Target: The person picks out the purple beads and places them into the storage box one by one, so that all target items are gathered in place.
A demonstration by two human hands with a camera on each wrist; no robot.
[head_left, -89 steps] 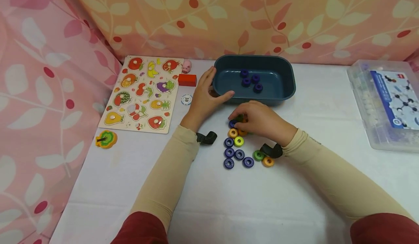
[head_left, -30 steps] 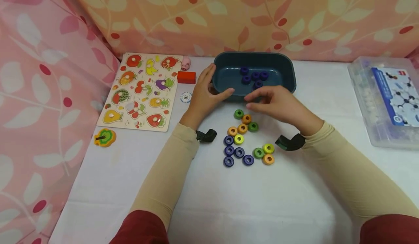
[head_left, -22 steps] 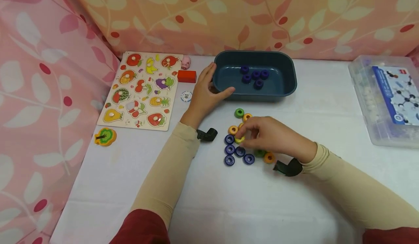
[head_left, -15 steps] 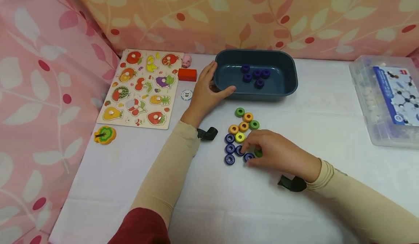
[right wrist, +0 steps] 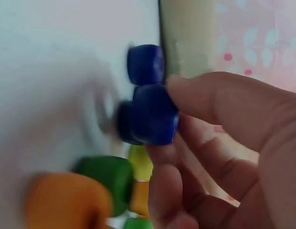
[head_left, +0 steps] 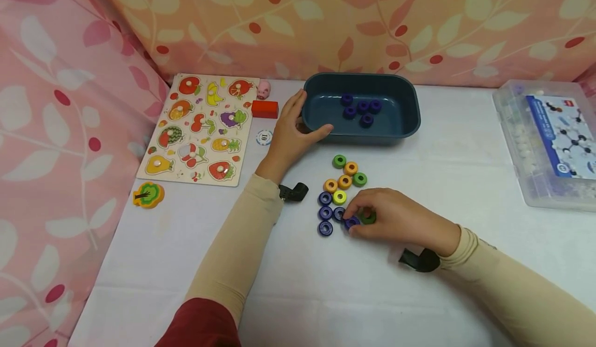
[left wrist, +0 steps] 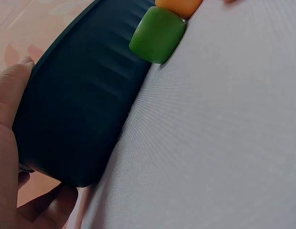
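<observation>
Ring (right wrist: 155, 114), dark purple, pinched between thumb and fingertips of right hand (head_left: 396, 217), just beside loose coloured rings (head_left: 339, 197) on white cloth (head_left: 288, 285). Left hand (head_left: 289, 135) holds corner of blue tray (head_left: 391, 119), thumb spread from fingers; five purple rings (head_left: 349, 112) inside.

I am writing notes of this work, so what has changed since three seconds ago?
A fifth purple ring now lies in the blue tub. The right hand has moved toward the person and now pinches another purple ring. The left hand still holds the tub; the fruit puzzle stayed in place.
</observation>
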